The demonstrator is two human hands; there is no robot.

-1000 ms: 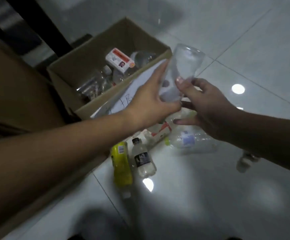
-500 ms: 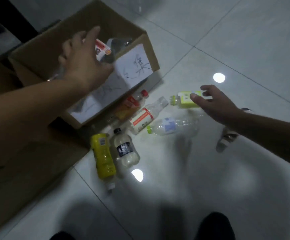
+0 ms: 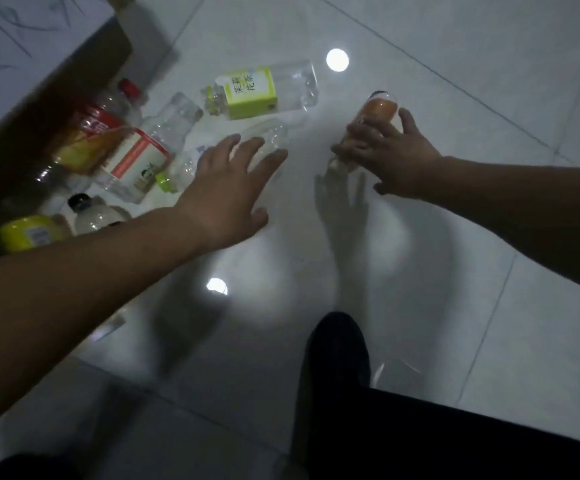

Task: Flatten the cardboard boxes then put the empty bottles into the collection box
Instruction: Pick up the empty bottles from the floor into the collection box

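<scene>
The floor (image 3: 420, 81) is of pale, shiny tiles, dim, with two bright spots of lamp reflection on it. At the upper left stands the collection box (image 3: 84, 77), brown cardboard with a white sheet of paper on its side; only its lower corner shows.

Several empty bottles lie on the tiles beside the box. The left hand (image 3: 226, 188) is spread, fingers open and holding nothing, low over a clear bottle with a green cap (image 3: 191, 168). This bottle lies on its side, its long axis going from the cap at lower left to its base at upper right, so it runs nearly along the fingers and not across them. The palm covers the middle of it; I cannot tell if the hand touches it already. In my judgement the hand must turn or wrap across the body to take it well.

The right hand (image 3: 390, 157) is closed around a bottle with an orange label (image 3: 378, 112), well apart from the other bottles. Just beyond the left fingertips lies a bottle with a yellow-green label (image 3: 254, 93), and the left hand is nearer to it.
</scene>
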